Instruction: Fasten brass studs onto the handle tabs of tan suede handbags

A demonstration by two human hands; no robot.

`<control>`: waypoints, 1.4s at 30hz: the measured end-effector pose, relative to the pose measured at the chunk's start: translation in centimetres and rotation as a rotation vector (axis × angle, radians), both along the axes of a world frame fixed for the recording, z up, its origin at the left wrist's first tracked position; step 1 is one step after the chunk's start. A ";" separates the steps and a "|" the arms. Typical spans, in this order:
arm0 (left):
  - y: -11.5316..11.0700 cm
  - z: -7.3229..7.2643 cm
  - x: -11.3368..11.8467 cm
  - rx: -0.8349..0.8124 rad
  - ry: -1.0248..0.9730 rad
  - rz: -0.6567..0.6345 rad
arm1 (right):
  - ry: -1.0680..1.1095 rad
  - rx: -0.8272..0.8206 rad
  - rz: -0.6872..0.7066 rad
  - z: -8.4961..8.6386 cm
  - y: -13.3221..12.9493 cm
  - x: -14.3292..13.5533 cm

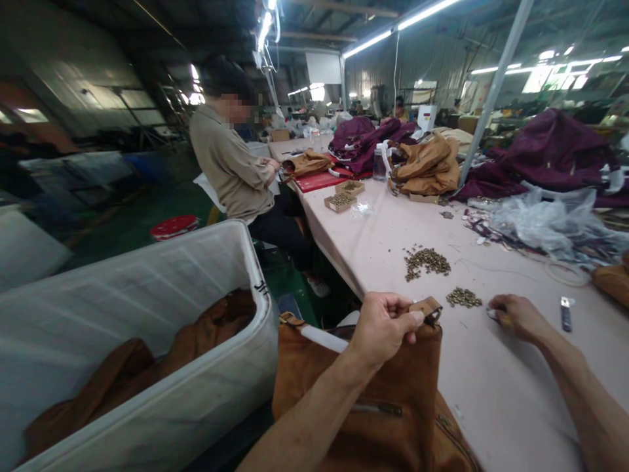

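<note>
My left hand (pixel 388 324) pinches the leather strap tab (pixel 426 307) at the top corner of a brown handbag (pixel 358 406). The bag hangs at the table edge, with a zipper on its front and a white wrap round part of its strap. Over the table to the right, my right hand (pixel 515 316) has its fingers drawn together near the surface; what they hold, if anything, I cannot make out. Just left of its fingertips lies a small pile of brass-coloured rivets (pixel 463 297). A larger pile of small metal pieces (pixel 427 262) is spread behind it.
On my left stands a white bin (pixel 236 387) holding brown bags (pixel 196 341). A co-worker (pixel 230 151) sits at the table's far left side with a brown bag. Small boxes of rivets (pixel 340 201), purple bags (pixel 545 154), plastic film (pixel 545 219) and a small cutter-like tool (pixel 566 314) lie on the table (pixel 496 393).
</note>
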State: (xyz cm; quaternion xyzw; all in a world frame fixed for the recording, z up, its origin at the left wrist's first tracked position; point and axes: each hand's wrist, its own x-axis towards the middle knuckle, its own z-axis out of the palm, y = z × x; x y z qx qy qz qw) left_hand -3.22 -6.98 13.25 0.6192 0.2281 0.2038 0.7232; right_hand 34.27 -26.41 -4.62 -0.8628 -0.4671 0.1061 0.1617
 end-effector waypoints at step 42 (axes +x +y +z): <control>-2.1 -4.5 5.0 0.587 0.188 -0.068 | 0.290 0.479 0.428 13.1 4.0 -15.5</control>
